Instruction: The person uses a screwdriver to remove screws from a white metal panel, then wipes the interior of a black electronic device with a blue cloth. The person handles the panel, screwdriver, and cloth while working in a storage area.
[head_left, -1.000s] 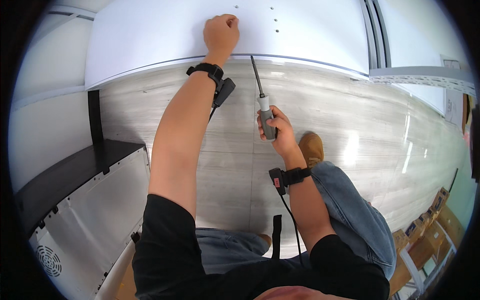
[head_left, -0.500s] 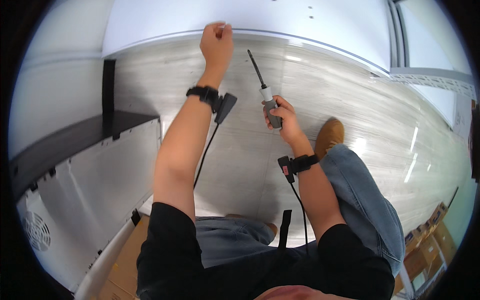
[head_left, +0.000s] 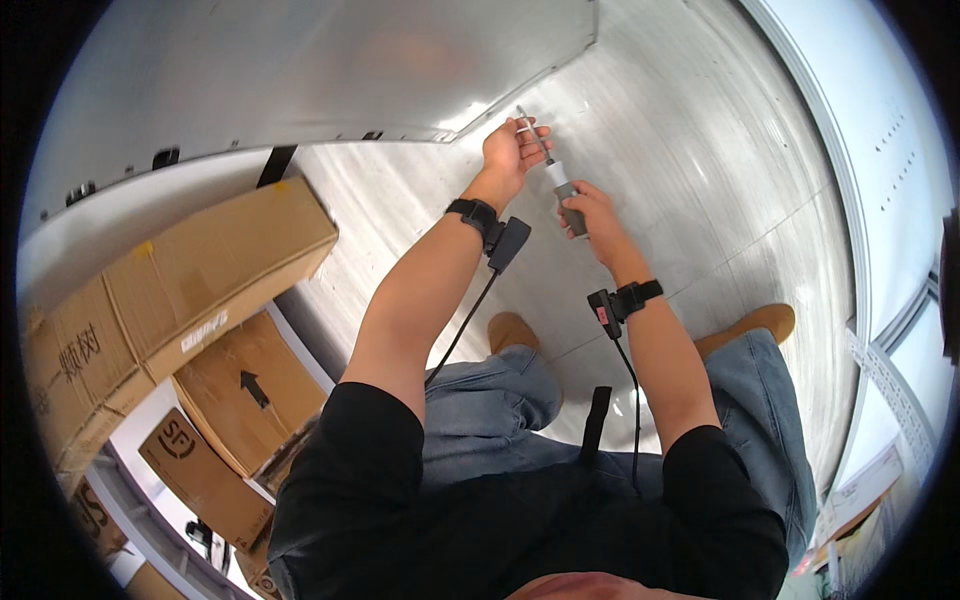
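My right hand [head_left: 600, 222] is wrapped round the grey handle of a screwdriver [head_left: 569, 205]. Its metal shaft points up and to the left, away from me. Beside the shaft is my left hand [head_left: 506, 155], fingers spread apart, with the shaft crossing in front of them. Whether those fingers touch the shaft, or hold something small near its tip, I cannot make out. Just beyond the left hand lies the corner of a large grey metal panel [head_left: 330, 75].
Cardboard boxes [head_left: 220, 240] are stacked at my left. Light grey floor [head_left: 690, 130] runs under my hands and between my brown shoes [head_left: 765, 322]. A long white panel [head_left: 850, 70] with a raised edge borders the right side. Cables hang from both wrist straps.
My view has swung left, bringing the boxes and metal panel in. My left hand's fingers, curled before, have spread and come beside the screwdriver's shaft. The right hand keeps its grip.
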